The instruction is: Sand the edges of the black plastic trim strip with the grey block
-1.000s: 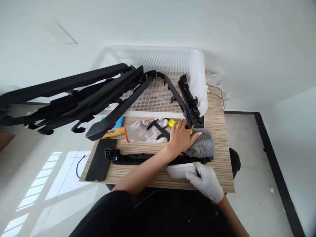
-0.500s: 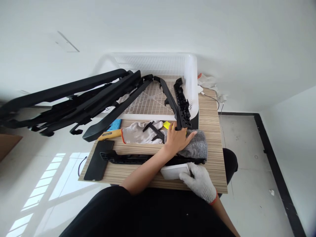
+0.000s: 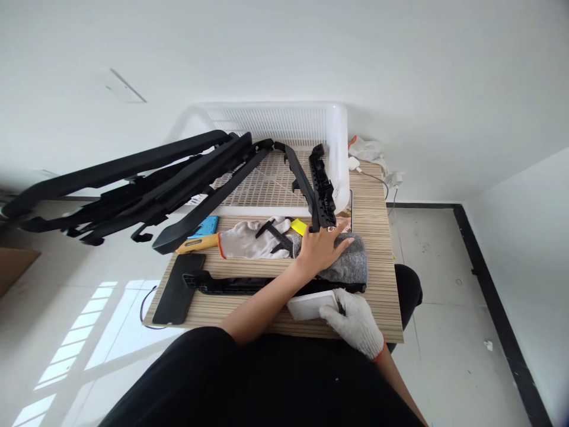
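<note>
My bare left hand reaches across the table with fingers spread, over a folded grey cloth. Its fingertips are at the lit screen of a phone beside the basket. My right hand, in a white knit glove, is closed on a white rectangular block near the table's front edge. Under my left forearm lies a long black plastic trim piece, its right end partly beneath the cloth.
A white plastic basket stands at the back, with several black plastic strips leaning out leftward. Around it lie a spare glove, a black caliper, a yellow-handled tool, a blue item, a black tablet-like slab and a charger cable.
The phone screen beside my left hand was dark and is now lit with a picture. The whole view has shifted slightly; my right hand still keeps the white block.
</note>
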`<state>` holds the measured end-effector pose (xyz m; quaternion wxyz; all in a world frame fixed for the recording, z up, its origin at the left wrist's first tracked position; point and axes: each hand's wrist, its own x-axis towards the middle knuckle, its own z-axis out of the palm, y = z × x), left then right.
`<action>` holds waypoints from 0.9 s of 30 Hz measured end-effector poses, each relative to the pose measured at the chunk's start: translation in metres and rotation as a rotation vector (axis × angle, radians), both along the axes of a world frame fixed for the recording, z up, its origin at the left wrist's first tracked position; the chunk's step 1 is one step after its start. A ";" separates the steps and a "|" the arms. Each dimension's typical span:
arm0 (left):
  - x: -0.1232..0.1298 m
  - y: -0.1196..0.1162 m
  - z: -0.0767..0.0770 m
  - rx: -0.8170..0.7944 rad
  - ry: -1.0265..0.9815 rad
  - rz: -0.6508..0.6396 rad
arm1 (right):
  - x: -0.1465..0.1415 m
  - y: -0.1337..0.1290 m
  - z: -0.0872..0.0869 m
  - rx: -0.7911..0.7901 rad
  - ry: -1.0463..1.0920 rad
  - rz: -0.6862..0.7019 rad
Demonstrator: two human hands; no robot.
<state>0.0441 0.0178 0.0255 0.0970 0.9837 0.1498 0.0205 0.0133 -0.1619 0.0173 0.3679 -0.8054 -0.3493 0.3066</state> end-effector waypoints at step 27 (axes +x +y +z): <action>-0.161 0.037 -0.022 -0.139 -0.142 -0.004 | 0.007 -0.022 0.002 0.334 0.457 -0.393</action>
